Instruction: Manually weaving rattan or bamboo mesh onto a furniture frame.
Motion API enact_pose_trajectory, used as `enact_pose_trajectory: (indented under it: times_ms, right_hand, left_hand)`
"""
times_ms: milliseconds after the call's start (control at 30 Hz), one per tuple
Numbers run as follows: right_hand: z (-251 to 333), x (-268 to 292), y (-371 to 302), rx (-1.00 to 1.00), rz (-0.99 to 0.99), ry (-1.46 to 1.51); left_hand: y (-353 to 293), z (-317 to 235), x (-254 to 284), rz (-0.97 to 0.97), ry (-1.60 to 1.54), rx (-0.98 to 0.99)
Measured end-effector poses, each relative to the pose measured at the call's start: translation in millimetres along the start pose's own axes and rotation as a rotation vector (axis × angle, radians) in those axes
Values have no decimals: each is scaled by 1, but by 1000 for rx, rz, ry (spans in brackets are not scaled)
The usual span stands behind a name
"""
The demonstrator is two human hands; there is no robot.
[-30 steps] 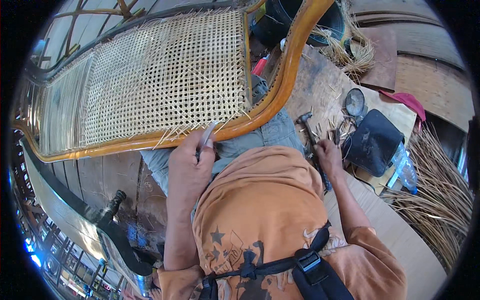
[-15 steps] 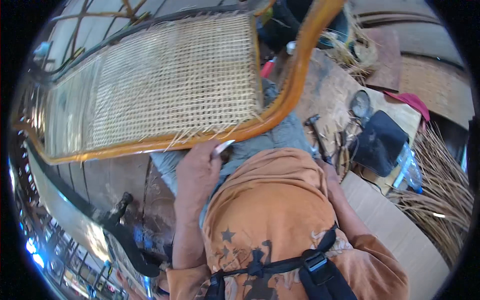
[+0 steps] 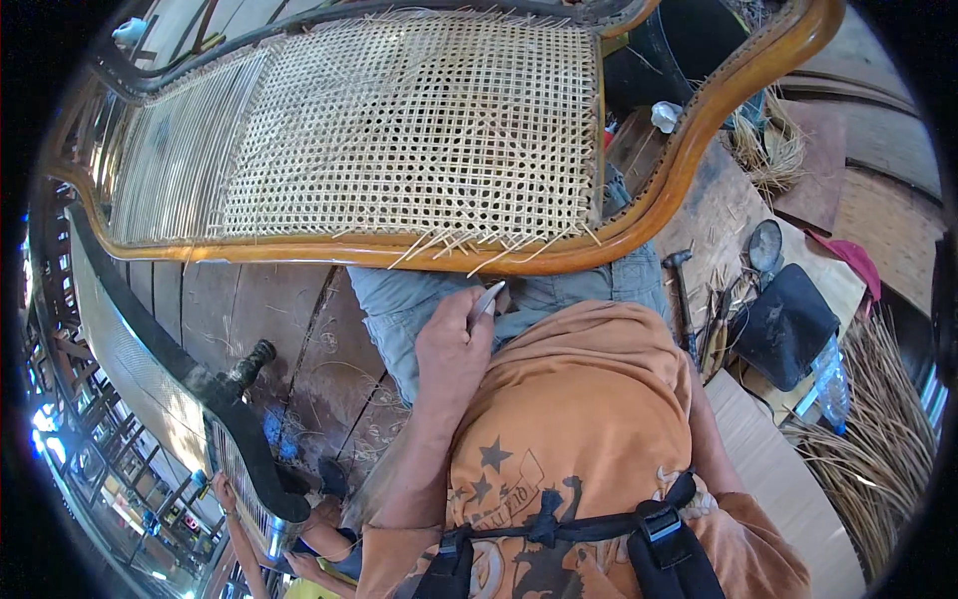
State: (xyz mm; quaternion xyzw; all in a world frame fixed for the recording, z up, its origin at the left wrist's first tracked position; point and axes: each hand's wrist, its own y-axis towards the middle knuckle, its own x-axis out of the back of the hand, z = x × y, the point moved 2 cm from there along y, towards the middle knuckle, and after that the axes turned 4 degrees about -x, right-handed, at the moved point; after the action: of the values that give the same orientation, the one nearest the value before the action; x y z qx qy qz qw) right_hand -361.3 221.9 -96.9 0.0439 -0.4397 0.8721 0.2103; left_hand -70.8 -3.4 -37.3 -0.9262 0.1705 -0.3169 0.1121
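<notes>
My left hand is closed around a short, pale, pointed tool, whose tip sticks up past the thumb. It rests over my lap, just on the near side of a curved orange-brown wooden frame and apart from it. Woven cane mesh fills most of that frame. Toward its left end, only parallel strands run across. Several loose cane ends stick out over the near rail. My right forearm passes behind my orange shirt, and the hand is hidden.
To the right lie a hammer, a dark flat pad, a clear plastic bottle and a bundle of cane strips. A second dark frame stands at left. Below it, another person's arm shows.
The view has shifted, so the frame and mesh sit farther right and higher. My left hand, still holding the pale tool, is now farther from the near rail. More of my right hand is hidden.
</notes>
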Motion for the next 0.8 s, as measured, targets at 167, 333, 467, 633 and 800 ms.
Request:
enact_pose_trajectory:
  times_ms: [167,333,467,633,800]
  right_hand:
    - [-27,21,7,-131,-46,51]
    - [24,31,-3,-119,-174,-249]
    - [116,23,-14,72,-146,-398]
    - [151,-8,-1,278,221,-359]
    - [169,-31,24,128,533,-487]
  left_hand:
    - [17,-16,-8,-52,-86,-12]
    - [27,-18,-26,99,-173,198]
    - [40,-21,-35,152,-92,304]
    - [40,-15,-37,132,-73,251]
    - [36,-7,-39,83,-76,195]
